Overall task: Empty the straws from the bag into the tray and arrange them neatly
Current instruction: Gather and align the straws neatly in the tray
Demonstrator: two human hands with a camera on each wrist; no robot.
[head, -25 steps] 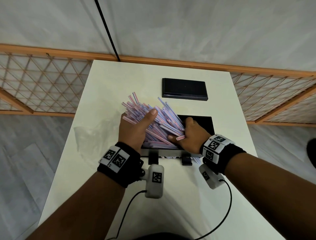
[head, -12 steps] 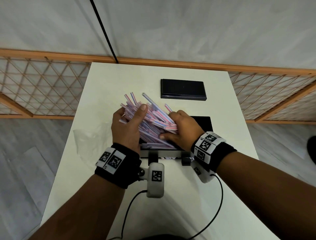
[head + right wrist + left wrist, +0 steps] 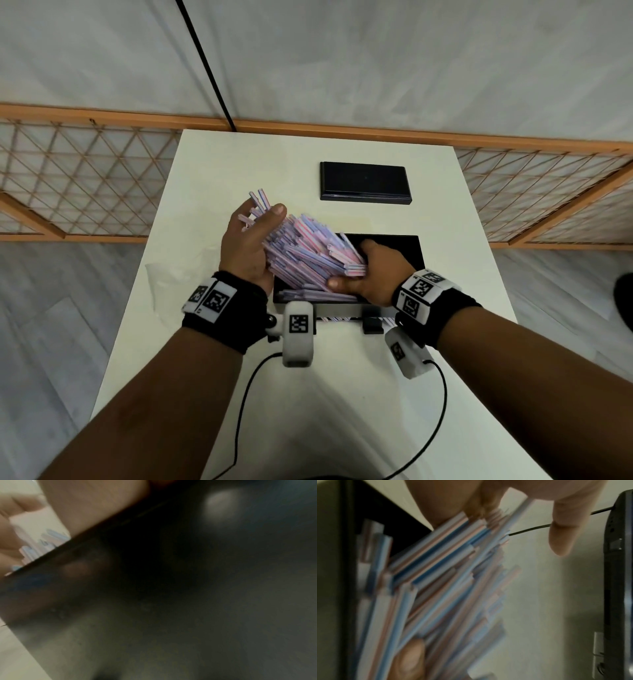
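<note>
On the white rectangular table [image 3: 308, 394], a black shallow plastic tray [image 3: 407, 250] sits beneath the pink-and-blue striped straws [image 3: 308, 253]. Left hand [image 3: 246, 250] and right hand [image 3: 373, 270] curl around opposite bundle ends; seemingly, squeezing evenly should align them.

Head view: even, soft indoor light, moderately bright; white table [image 3: 342, 411] shows faint arm shadows toward 6 o'clock. Wide-angle bending of rail at 9 and 3 o'clock edges. Left wrist view: dim, straws [image 3: 436, 588] smeared by motion blur. Right wrist view: mostly dark, noisy, out of focus; pale glare patch at 1 o'clock.
</note>
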